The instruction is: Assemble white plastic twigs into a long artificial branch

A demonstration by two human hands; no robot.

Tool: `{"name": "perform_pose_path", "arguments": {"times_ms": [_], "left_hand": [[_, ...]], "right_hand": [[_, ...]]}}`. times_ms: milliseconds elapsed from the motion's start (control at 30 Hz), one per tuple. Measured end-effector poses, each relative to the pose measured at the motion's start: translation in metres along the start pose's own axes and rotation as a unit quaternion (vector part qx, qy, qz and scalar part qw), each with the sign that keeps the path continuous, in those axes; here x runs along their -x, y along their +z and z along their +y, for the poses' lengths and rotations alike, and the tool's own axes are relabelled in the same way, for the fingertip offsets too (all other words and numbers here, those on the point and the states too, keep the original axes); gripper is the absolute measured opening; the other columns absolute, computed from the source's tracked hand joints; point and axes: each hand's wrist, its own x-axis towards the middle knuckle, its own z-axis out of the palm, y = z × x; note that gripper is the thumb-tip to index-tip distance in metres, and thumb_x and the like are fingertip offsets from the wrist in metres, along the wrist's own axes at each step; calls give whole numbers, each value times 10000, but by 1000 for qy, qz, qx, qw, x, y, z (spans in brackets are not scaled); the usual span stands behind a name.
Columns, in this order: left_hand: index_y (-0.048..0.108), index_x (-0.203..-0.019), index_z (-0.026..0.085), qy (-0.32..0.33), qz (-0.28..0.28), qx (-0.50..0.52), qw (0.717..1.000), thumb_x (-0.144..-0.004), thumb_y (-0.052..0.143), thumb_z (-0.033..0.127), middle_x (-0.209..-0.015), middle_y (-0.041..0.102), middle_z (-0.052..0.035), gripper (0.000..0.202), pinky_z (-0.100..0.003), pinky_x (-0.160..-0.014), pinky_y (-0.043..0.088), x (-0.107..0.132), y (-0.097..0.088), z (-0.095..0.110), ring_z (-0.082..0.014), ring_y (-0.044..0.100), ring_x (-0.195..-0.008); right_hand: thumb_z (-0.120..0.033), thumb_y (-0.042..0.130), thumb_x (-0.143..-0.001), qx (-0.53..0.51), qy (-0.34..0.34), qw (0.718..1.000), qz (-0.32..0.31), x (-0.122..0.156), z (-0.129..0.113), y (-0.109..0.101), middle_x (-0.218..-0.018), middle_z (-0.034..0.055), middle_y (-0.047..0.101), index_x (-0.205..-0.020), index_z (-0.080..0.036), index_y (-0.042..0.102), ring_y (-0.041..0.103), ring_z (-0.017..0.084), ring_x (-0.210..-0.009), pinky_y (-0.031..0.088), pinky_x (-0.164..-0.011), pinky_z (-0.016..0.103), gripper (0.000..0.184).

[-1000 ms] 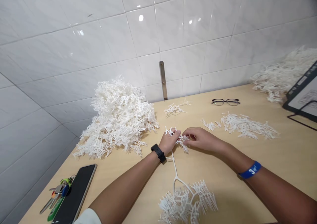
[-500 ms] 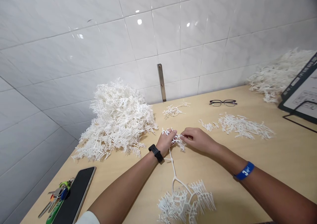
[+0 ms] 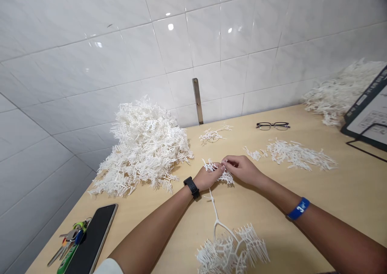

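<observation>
A white plastic branch [image 3: 217,222] with a bare forked stem lies lengthwise on the table, its near end spread into dense twigs. My left hand [image 3: 209,177], a black watch on its wrist, is closed around the far twiggy end of this branch. Thumb and fingers of my right hand [image 3: 242,168] are pinched at the same far twigs, close beside the left fingertips. What exactly sits in the right pinch is too small to make out. A blue wristband [image 3: 298,208] is on the right forearm.
At the left rises a big heap of white branches [image 3: 148,149]. Small white pieces [image 3: 298,155] lie at the right, near eyeglasses [image 3: 273,126]. A phone [image 3: 92,239] and keys [image 3: 71,235] rest front left. A dark-framed board [image 3: 370,108] stands far right before another white pile [image 3: 341,90].
My left hand has shifted right with the branch, whose near end has swung slightly right and toward me. The right hand stays close to its place, its fingers now meeting the twigs.
</observation>
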Motion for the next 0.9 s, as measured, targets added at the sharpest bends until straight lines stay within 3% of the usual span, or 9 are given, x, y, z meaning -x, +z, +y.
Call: {"name": "perform_pose_path", "arguments": {"times_ms": [133, 267, 467, 600, 767, 900], "left_hand": [[496, -679, 162, 8, -30, -8, 999, -849, 531, 490, -633, 425, 23, 371, -249, -623, 317, -1, -5, 0, -104, 375, -620], [478, -648, 167, 5, -33, -11, 999, -850, 538, 472, -612, 423, 28, 371, -246, -606, 319, 0, -5, 0, -102, 363, -605], [492, -638, 170, 5, 13, -12, 1000, -836, 546, 504, -623, 477, 11, 391, -257, -627, 337, 1, 3, 3, -117, 415, -611], [558, -677, 171, -4, 51, -36, 998, -859, 505, 482, -648, 548, -4, 365, -257, -641, 355, 0, 6, 0, -137, 476, -631], [527, -639, 197, 21, 96, -208, 973, -864, 515, 348, -563, 498, 11, 271, -258, -590, 272, 3, 4, -5, -137, 416, -546], [576, -719, 209, 71, 72, -335, 937, -826, 549, 256, -673, 589, -28, 120, -264, -597, 269, 6, 1, -4, -167, 484, -607]], "right_hand": [[-373, 487, -864, 2, -12, 1000, 15, 0, -3, 0, -630, 20, 591, -680, -171, 652, 511, 172, -648, 370, -591, 272, 320], [-371, 517, -850, 0, -22, 999, 40, -1, -3, -1, -726, 60, 662, -719, -177, 703, 572, 201, -719, 421, -644, 291, 298], [-359, 542, -843, -123, 32, 992, 6, -3, 4, 2, -959, 111, 726, -940, -147, 731, 638, 231, -857, 478, -740, 322, 300], [-303, 557, -822, -124, 40, 991, 8, -3, 5, 3, -910, 97, 722, -928, -145, 717, 633, 205, -796, 481, -702, 309, 248], [-336, 632, -793, -145, 40, 988, -47, 0, 1, 4, -801, 58, 687, -890, -156, 634, 624, 183, -736, 482, -642, 287, 205], [-346, 732, -700, -101, 57, 992, -38, 0, 0, 9, -727, 21, 653, -830, -175, 573, 606, 166, -673, 460, -587, 265, 267]]}}
